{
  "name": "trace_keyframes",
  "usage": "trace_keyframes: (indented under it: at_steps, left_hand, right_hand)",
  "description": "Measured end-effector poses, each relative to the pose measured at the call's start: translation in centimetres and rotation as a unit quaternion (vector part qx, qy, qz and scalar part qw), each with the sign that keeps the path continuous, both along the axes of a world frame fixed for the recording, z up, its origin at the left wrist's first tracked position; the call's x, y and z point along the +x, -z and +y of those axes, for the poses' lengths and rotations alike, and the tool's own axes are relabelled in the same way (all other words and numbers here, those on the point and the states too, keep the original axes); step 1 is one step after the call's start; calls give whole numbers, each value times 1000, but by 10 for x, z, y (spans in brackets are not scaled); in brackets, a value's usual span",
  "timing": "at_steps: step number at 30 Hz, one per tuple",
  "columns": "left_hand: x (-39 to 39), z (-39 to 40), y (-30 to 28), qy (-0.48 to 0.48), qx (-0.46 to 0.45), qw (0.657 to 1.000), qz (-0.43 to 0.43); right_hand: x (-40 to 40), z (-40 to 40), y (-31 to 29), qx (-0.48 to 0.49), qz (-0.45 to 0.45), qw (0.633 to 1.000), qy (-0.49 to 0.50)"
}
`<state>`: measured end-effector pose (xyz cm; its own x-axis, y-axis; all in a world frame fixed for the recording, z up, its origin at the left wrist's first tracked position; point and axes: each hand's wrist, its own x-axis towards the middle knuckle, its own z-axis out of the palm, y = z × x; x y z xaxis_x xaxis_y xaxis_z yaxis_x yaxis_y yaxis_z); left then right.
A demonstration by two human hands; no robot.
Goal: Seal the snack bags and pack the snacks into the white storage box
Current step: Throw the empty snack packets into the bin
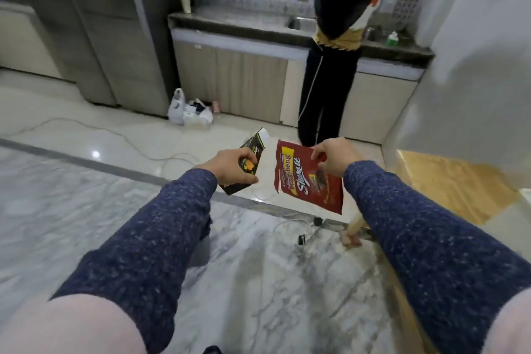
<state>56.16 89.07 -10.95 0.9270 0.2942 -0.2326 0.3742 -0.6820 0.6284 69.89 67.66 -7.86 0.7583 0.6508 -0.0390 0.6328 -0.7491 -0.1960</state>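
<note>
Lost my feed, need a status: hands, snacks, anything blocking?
Left hand gripping black snack box. Right hand pinching red snack bag by its top edge. White storage box not in view. Second person standing ahead at counter.

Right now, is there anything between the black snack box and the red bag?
No. In the head view, only a bare gap with shiny floor behind separates the black snack box from the red bag.

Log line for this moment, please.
left hand: holds black box | right hand: holds red bag | storage box: unseen
</note>
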Motion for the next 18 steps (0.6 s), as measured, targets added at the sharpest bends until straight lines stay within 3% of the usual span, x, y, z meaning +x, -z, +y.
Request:
trace_keyframes:
  at_steps: [12, 18]
  left_hand:
    - [-19, 226, 87, -138, -31, 988, 61]
    - [-17, 305, 189, -212, -104, 966, 105]
  right_hand:
    - [33, 294, 92, -35, 72, 979, -186]
    - [42, 403, 193, -80, 101, 962, -240]
